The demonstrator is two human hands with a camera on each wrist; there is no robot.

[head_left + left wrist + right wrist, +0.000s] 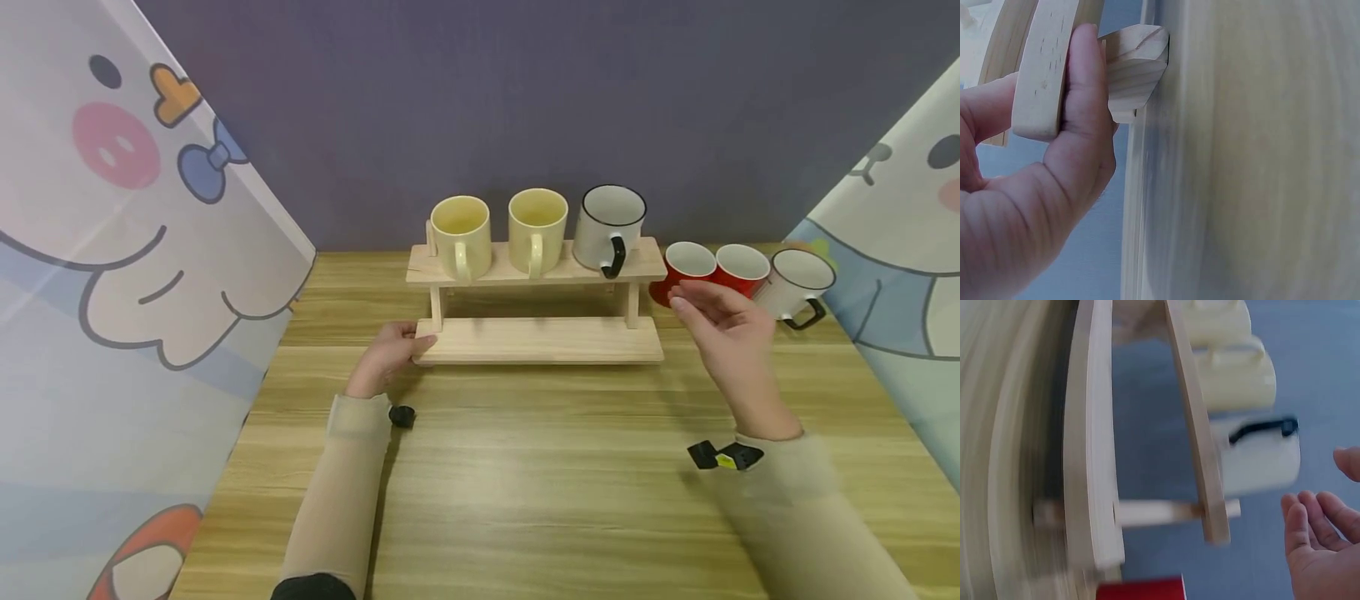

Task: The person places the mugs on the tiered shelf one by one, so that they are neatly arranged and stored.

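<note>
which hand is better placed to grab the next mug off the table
Right, most likely. The right hand is open and hovers right beside the red mugs at the rack's right end, while the left hand grips the lower shelf at its left corner.

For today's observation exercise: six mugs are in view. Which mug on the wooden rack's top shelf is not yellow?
The white mug with the black rim and handle, at the right end of the top shelf; the other two there are pale yellow.
</note>
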